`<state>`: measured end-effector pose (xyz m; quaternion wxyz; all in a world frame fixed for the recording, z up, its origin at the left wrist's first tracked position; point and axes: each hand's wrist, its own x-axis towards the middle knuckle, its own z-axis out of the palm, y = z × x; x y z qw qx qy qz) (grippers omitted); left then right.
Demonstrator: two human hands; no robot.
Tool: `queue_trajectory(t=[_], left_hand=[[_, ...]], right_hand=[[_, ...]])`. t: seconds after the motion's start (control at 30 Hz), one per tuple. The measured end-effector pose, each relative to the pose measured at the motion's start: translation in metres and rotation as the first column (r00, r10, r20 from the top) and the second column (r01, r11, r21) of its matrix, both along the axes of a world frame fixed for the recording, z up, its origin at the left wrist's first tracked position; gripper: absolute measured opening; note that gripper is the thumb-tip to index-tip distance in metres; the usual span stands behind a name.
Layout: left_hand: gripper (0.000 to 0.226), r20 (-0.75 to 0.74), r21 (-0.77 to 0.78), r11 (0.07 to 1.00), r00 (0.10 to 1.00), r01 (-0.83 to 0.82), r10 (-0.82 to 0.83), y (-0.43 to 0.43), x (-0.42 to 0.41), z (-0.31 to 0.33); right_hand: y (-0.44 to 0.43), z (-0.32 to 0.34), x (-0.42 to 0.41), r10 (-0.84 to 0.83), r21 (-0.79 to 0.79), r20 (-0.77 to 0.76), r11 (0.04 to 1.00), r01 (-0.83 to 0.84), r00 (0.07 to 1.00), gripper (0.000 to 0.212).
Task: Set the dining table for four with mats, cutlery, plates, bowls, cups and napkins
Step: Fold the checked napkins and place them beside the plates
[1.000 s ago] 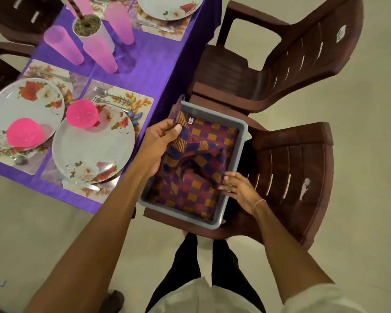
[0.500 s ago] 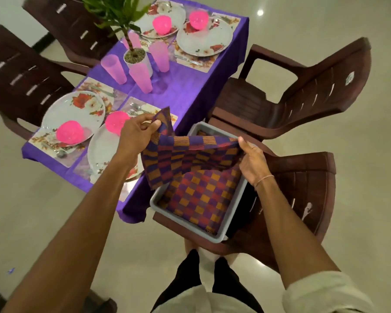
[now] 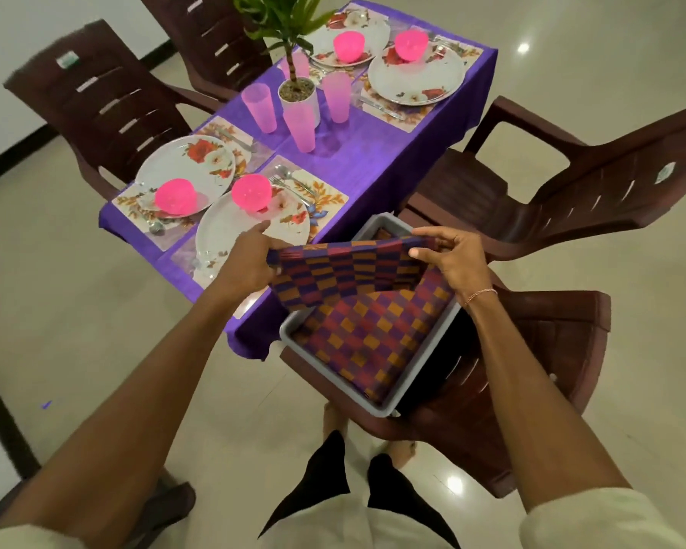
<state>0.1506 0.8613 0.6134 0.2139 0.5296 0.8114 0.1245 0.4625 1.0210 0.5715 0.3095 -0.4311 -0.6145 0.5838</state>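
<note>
By the counter (image 3: 357,152), above a tray (image 3: 333,380), the left hand (image 3: 246,263) and right hand (image 3: 452,259) pinch a napkin (image 3: 341,271) by its top edge.

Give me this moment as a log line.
step: napkins | left hand: grips checked napkin | right hand: pinches its other end | napkin: held over grey tray, more cloth inside | table: no napkins laid

A home dining room: a purple-clothed table (image 3: 373,152), brown plastic chairs (image 3: 571,184), tiled floor (image 3: 76,311).
</note>
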Motion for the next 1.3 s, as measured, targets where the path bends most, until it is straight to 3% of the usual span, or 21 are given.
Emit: queue_trajectory(t=[0.13,0.23,0.37,0.47,0.57,0.63,0.67,0.73,0.83,0.93,1.1,1.17,1.2,1.27,1.3], left_hand=[[0.038,-0.215,-0.127,0.991,0.974,0.038,-0.065,-0.013,-0.002,-0.002],[0.052,-0.375,-0.286,0.949,0.896,0.135,-0.240,-0.022,-0.014,0.004],[0.044,-0.297,-0.252,0.958,0.931,0.140,-0.214,-0.028,-0.026,0.020],[0.024,-0.218,-0.108,0.987,0.966,0.118,-0.140,-0.034,-0.040,0.026],[0.015,-0.159,0.152,0.988,0.987,0.041,-0.016,-0.042,-0.055,0.028],[0.005,-0.066,0.345,0.938,0.997,-0.019,0.045,-0.051,-0.068,0.030],[0.010,-0.006,0.388,0.918,0.996,-0.076,0.085,-0.055,-0.075,0.031],[0.027,0.049,0.426,0.896,0.992,-0.127,0.117,-0.064,-0.091,0.031],[0.013,0.018,0.456,0.885,0.995,-0.096,0.099,-0.075,-0.110,0.036],[0.021,0.048,0.458,0.876,0.988,-0.151,0.145,-0.084,-0.131,0.039],[0.018,0.230,0.440,0.858,0.957,-0.266,0.178,-0.104,-0.162,0.048],[0.015,0.437,0.460,0.790,0.878,-0.406,0.197,-0.108,-0.172,0.061],[0.013,0.580,0.458,0.726,0.791,-0.513,0.193,-0.113,-0.176,0.069],[0.031,0.859,0.335,0.646,0.503,-0.686,0.089,-0.120,-0.181,0.077],[0.046,0.932,0.234,0.675,0.358,-0.699,0.047,-0.125,-0.181,0.074]], right_hand=[[0.000,0.005,-0.005,0.050,0.107,0.154,0.992,-0.067,0.987,0.027],[-0.003,0.018,-0.009,0.045,0.173,0.192,0.982,-0.079,0.980,0.025],[-0.008,0.037,-0.016,0.057,0.261,0.263,0.957,-0.128,0.963,0.023],[-0.013,0.047,-0.023,0.058,0.323,0.345,0.930,-0.177,0.937,0.020],[-0.019,0.054,-0.033,0.010,0.411,0.392,0.893,-0.185,0.920,0.021],[-0.022,0.056,-0.045,-0.052,0.458,0.390,0.877,-0.145,0.920,0.024],[-0.023,0.058,-0.051,-0.073,0.463,0.378,0.878,-0.121,0.923,0.024],[-0.029,0.061,-0.067,-0.050,0.433,0.345,0.894,-0.111,0.937,0.021],[-0.044,0.069,-0.093,0.006,0.401,0.352,0.903,-0.157,0.936,0.006],[-0.059,0.074,-0.121,0.004,0.419,0.348,0.894,-0.160,0.937,0.008],[-0.080,0.082,-0.163,-0.014,0.377,0.272,0.921,-0.093,0.962,0.013],[-0.084,0.092,-0.179,-0.010,0.319,0.195,0.946,-0.054,0.981,0.018],[-0.086,0.098,-0.189,-0.015,0.281,0.132,0.959,-0.023,0.991,0.020],[-0.089,0.113,-0.208,-0.044,0.169,-0.016,0.985,0.046,0.999,0.022],[-0.090,0.120,-0.217,-0.065,0.105,-0.077,0.992,0.073,0.995,0.019]])
